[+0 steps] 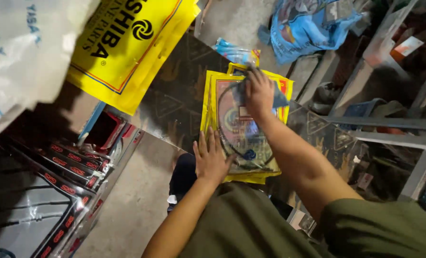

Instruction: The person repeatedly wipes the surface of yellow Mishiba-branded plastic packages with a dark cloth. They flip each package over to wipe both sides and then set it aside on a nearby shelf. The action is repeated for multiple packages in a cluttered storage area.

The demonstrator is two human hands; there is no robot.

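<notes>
The stack of flat yellow plastic packets holding coiled black cable (244, 138) lies on the dark patterned floor (170, 100), long axis running away from the person. Left hand (209, 160) rests flat at the near corner, fingers together; right hand (259, 93) presses the far end, fingers seemingly pinching something grey, blurred.

A stack of flat yellow-edged packets (241, 129) lies squared up on the dark patterned worktop (170, 95); the top one is a clear sleeve over a red and blue printed card, with a thin black cable coiled in a loop inside, a blue end fitting at its lower edge
</notes>
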